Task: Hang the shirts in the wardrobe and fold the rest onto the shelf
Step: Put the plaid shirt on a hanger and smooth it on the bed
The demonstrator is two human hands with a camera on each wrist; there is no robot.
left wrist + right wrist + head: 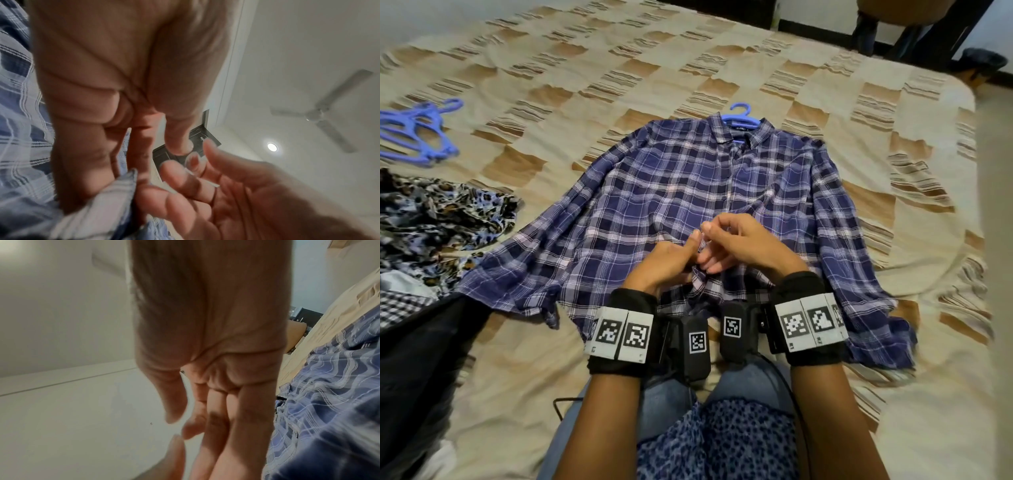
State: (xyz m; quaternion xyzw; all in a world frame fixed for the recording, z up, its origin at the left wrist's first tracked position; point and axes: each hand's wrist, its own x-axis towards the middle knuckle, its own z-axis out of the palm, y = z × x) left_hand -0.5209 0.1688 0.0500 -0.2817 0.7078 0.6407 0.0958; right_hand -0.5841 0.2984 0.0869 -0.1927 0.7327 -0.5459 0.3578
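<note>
Early yet: plaid shirt [688, 192] on blue hanger [741, 114] but unhung on bed [619, 61], left hand [664, 262] pinching placket, right hand [743, 245] loosely curled, leopard-print pile [438, 219] unfolded.

Bare forearms, each wrapped in a black wrist band [619, 329] faced with white panels of black square-code markers. Black camera modules [697, 342] with one marker each at the inner wrists, thin black cable [560, 407] at 7 o'clock. Blue jeans [664, 401], blue spotted top [719, 442].
</note>
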